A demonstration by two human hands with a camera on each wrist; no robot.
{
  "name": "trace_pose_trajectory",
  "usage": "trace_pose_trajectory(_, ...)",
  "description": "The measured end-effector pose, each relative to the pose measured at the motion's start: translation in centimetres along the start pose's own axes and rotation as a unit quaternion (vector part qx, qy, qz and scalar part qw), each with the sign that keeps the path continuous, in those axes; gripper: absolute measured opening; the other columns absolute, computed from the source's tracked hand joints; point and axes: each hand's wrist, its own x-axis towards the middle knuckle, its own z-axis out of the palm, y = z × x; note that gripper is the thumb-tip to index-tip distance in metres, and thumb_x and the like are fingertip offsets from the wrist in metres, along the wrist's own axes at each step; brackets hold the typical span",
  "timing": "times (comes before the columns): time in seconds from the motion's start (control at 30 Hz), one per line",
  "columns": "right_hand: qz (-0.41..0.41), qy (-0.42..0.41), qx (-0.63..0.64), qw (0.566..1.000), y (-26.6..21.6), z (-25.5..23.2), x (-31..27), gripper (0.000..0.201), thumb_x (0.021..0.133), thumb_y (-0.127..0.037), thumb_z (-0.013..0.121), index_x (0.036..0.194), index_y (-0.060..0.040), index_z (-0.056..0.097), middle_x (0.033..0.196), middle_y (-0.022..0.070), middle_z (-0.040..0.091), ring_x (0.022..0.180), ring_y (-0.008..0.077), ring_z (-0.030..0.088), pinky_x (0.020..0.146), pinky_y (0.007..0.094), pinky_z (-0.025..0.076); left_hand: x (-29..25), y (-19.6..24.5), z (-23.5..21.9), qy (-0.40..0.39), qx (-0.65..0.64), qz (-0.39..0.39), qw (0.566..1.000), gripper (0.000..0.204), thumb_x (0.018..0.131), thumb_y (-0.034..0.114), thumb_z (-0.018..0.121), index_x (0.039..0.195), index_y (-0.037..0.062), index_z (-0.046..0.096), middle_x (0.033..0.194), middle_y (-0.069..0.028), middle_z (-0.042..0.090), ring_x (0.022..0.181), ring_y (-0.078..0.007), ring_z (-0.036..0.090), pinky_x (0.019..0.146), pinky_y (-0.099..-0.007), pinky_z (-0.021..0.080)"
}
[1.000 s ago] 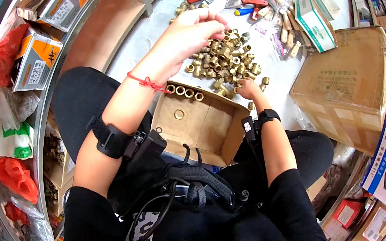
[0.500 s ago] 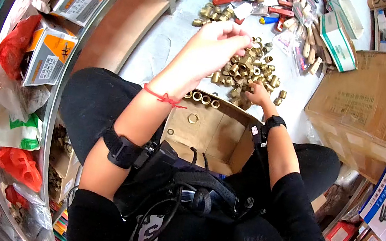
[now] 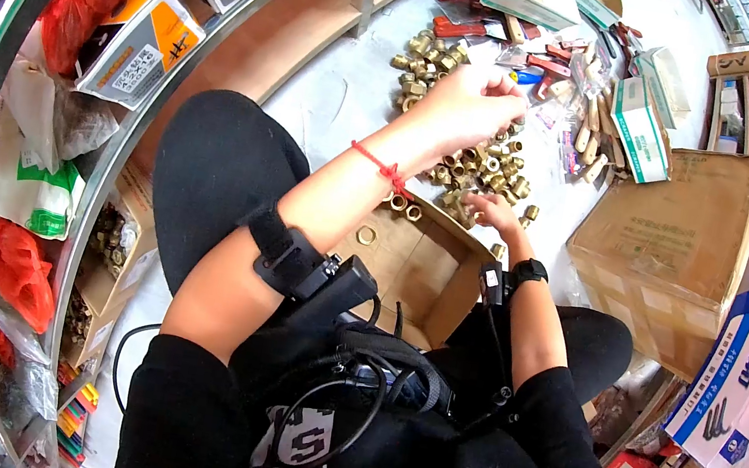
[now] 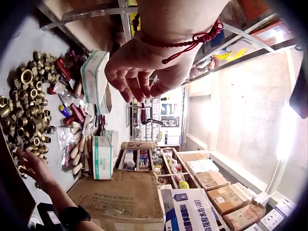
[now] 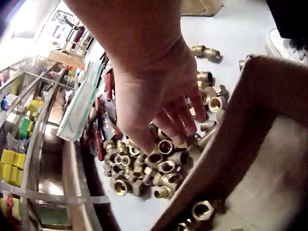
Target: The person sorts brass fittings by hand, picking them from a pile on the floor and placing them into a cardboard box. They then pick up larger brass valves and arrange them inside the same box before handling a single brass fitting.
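Observation:
In the head view, the left hand (image 3: 478,104) is raised over a heap of brass fittings (image 3: 473,166), and the left wrist view shows its fingers loosely bent with nothing in them. The right hand (image 3: 495,212) is low at the heap's near side, beside the shallow cardboard box (image 3: 389,266). Seen from the right wrist, this hand (image 5: 163,96) has spread fingers pointing down among the fittings (image 5: 166,166); whether the fingertips touch a fitting cannot be told. Inside the box are a single brass nut (image 3: 366,235) and several nuts (image 3: 413,212) along its far wall.
More fittings (image 3: 421,65) lie at the back left. Behind the heap are red-handled tools (image 3: 461,29), wooden handles (image 3: 586,135) and a green-white box (image 3: 641,129). A large carton (image 3: 666,251) stands on the right. A metal-edged shelf (image 3: 258,39) curves along the left.
The head view has shifted, so the surroundings sit differently. The left hand stays raised, its forearm now slanting more to the right. The right hand's fingers look more spread than before.

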Motion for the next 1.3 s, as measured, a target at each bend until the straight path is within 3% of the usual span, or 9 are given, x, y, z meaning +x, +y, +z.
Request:
trace_pose_trajectory(0.1,-0.017,-0.029,-0.009,0.999,-3.1,0.2,-2.0,0.034,0.082,-0.031,0.051,0.094,-0.0011,0.061,0.086,0.0015,0.06,0.072,0.0083,0.052,0.065,0.0205,0.043,0.0,0.1,0.1,0.004,0.005,0.012,1.0,0.014,0.079,0.024,0.053,0.083,0.0113,0.058,0.082,0.004,0.057,0.075,-0.0041,0.052,0.062,-0.0182,0.036)
trace_pose_trajectory(0.27,-0.148,-0.133,0.032,0.979,-6.9,2.0,-4.6,0.035,0.085,-0.029,0.048,0.102,-0.0004,0.057,0.1,0.0046,0.057,0.088,0.0115,0.054,0.078,0.0231,0.042,0.2,0.1,0.2,0.01,0.005,0.031,0.999,0.015,0.081,0.021,0.052,0.084,0.0068,0.057,0.084,0.0008,0.058,0.078,-0.0071,0.053,0.068,-0.0201,0.04)
trace_pose_trajectory(0.37,-0.199,-0.184,-0.105,0.957,-8.0,4.3,-6.1,0.032,0.084,-0.028,0.049,0.096,0.0,0.06,0.102,0.0071,0.055,0.087,0.014,0.054,0.076,0.0275,0.045,-0.3,0.3,0.4,0.008,-0.014,0.049,0.999,0.016,0.082,0.019,0.051,0.084,0.0043,0.057,0.084,-0.0012,0.058,0.078,-0.0083,0.053,0.072,-0.0212,0.042)
trace_pose_trajectory(0.4,-0.186,-0.219,-0.053,0.956,-7.2,5.4,-6.1,0.035,0.083,-0.029,0.051,0.095,0.003,0.059,0.101,0.0089,0.054,0.086,0.0151,0.054,0.074,0.0277,0.045,-0.6,0.5,0.4,0.006,-0.022,0.054,0.998,0.017,0.082,0.019,0.051,0.085,0.0035,0.057,0.084,-0.0017,0.058,0.078,-0.0087,0.053,0.074,-0.0215,0.042)
trace_pose_trajectory(0.47,-0.141,-0.236,-0.141,0.951,-7.3,7.2,-7.0,0.037,0.081,-0.03,0.053,0.094,0.0042,0.058,0.102,0.0107,0.053,0.086,0.0166,0.054,0.072,0.0269,0.046,-0.8,0.7,0.4,0.003,-0.03,0.059,0.998,0.016,0.081,0.018,0.051,0.085,0.0036,0.057,0.083,-0.0015,0.058,0.077,-0.0084,0.053,0.072,-0.0207,0.042)
trace_pose_trajectory(0.57,-0.231,-0.168,-0.3,0.91,-3.7,9.7,-5.7,0.061,0.075,-0.052,0.051,0.098,0.0045,0.057,0.095,0.0191,0.056,0.092,0.0326,0.054,0.082,0.0347,0.042,-1.0,0.7,-0.1,0.002,-0.041,0.078,0.996,0.016,0.08,0.018,0.052,0.085,0.0035,0.058,0.082,-0.0014,0.058,0.077,-0.008,0.053,0.071,-0.0203,0.042)
trace_pose_trajectory(0.67,-0.22,-0.109,-0.365,0.898,-2.3,11.3,-6.7,0.064,0.074,-0.052,0.051,0.098,0.0071,0.055,0.114,0.0213,0.044,0.099,0.0337,0.049,0.085,0.0365,0.04,-1.6,1.3,-0.6,0.019,-0.032,0.082,0.996,0.018,0.08,0.019,0.053,0.086,0.0034,0.058,0.081,-0.0015,0.058,0.076,-0.0081,0.053,0.069,-0.0197,0.041)
trace_pose_trajectory(1.0,-0.324,-0.035,-0.432,0.841,-1.7,12.3,-6.6,0.052,0.076,-0.042,0.051,0.086,0.0085,0.055,0.109,0.0209,0.044,0.09,0.033,0.052,0.079,0.0372,0.043,-1.8,1.6,-1.4,0.029,-0.035,0.1,0.994,0.02,0.08,0.021,0.053,0.087,0.0025,0.058,0.081,-0.0029,0.058,0.074,-0.0096,0.054,0.066,-0.0209,0.041)
trace_pose_trajectory(1.3,-0.25,0.022,-0.475,0.844,-3.0,12.7,-7.0,0.048,0.077,-0.037,0.051,0.09,0.0087,0.053,0.109,0.0208,0.041,0.087,0.0342,0.053,0.078,0.0381,0.044,-1.6,1.5,-1.1,0.034,-0.035,0.107,0.993,0.02,0.079,0.02,0.054,0.087,0.002,0.058,0.08,-0.003,0.058,0.074,-0.0097,0.054,0.065,-0.0207,0.041)
